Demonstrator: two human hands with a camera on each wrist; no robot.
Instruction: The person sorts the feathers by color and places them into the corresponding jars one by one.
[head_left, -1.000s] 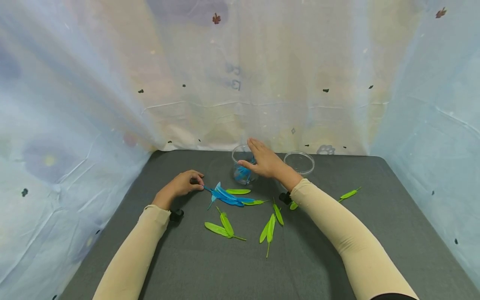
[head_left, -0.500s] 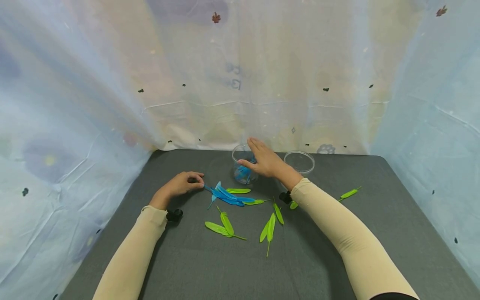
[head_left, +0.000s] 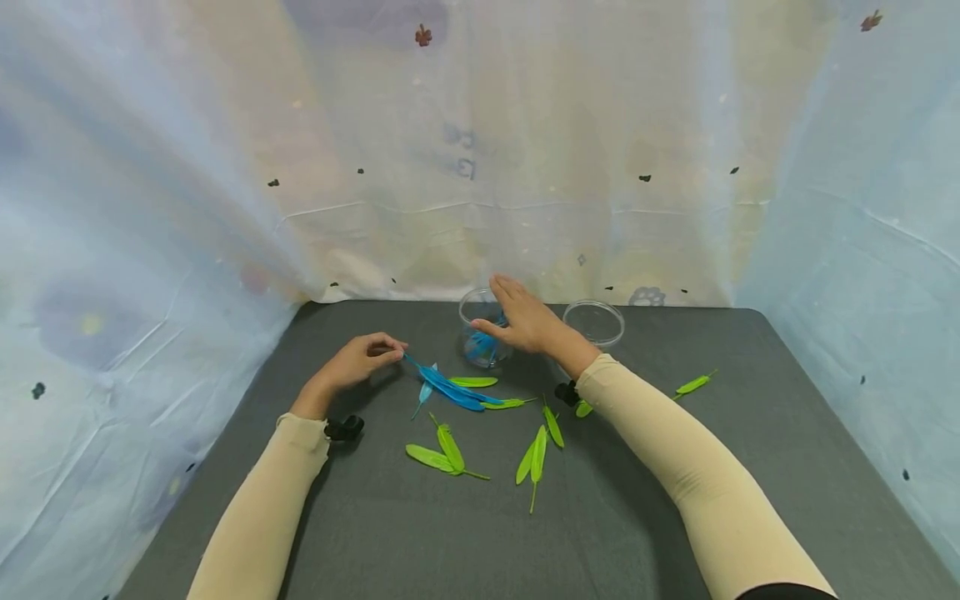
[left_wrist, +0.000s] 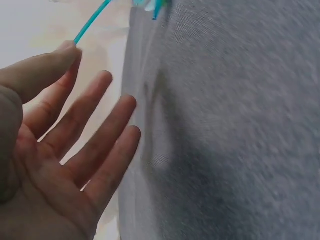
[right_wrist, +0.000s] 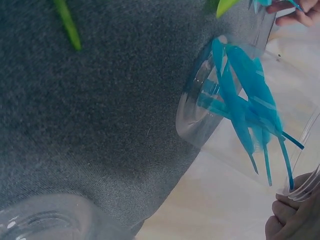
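Note:
In the head view, my left hand (head_left: 345, 365) pinches the quill of a blue feather (head_left: 453, 392) between thumb and index finger. The left wrist view shows the blue quill (left_wrist: 92, 22) at those fingertips, with the other fingers spread. Against the held feather lies a paler blue feather (head_left: 423, 397) on the table. My right hand (head_left: 528, 323) is around the right side of a clear jar (head_left: 471, 343), thumb on the near side, fingers beyond the rim. Inside the jar stand several blue feathers (right_wrist: 252, 95), seen closely in the right wrist view. The palm hides part of the jar.
A clear round lid (head_left: 622, 327) lies to the right of the jar. Several green feathers (head_left: 538, 454) are scattered over the grey tabletop (head_left: 480, 542); one green feather (head_left: 474, 382) lies just behind the blue ones. A pale patterned curtain (head_left: 525, 150) encloses the table's back and sides.
My left hand has risen a little, lifting the quill end of the blue feather off the table and away from the paler feather. The right hand stays at the jar.

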